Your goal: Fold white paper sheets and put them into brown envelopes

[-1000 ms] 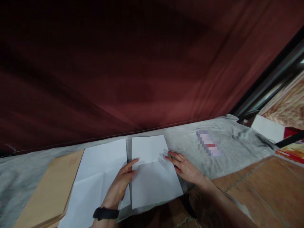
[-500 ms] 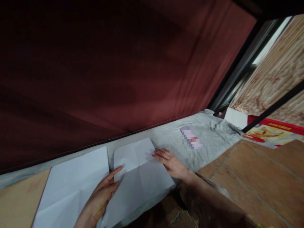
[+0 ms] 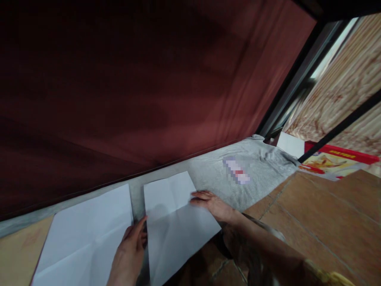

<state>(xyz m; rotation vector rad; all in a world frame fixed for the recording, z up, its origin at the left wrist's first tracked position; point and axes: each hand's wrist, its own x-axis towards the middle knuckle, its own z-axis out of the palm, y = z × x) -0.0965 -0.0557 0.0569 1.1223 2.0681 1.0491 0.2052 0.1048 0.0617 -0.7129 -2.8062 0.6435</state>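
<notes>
A creased white sheet of paper (image 3: pixel 178 238) is between my two hands, with fold lines across it. My left hand (image 3: pixel 131 248) is closed at its left edge, fingers curled and partly hidden. My right hand (image 3: pixel 212 204) grips the opposite edge, fingertips over the paper and the thumb out of sight. The sheet's near edge extends past the grey cloth (image 3: pixel 258 167) above the floor. Left of my left hand lies another creased white sheet (image 3: pixel 89 222).
A tan board or envelope (image 3: pixel 24 254) is at the far left. A small pinkish item (image 3: pixel 237 170), blurred out, lies on the cloth. Dark red fabric (image 3: pixel 149 99) rises behind. On the right are brown floor tiles (image 3: pixel 324 202), a dark bar (image 3: pixel 342 125) and a printed red-yellow box (image 3: pixel 333 161).
My left hand has moved from lying over the sheet to its left edge. The sheet has turned slightly, its lower left part shifting right. My right hand stays at the right edge.
</notes>
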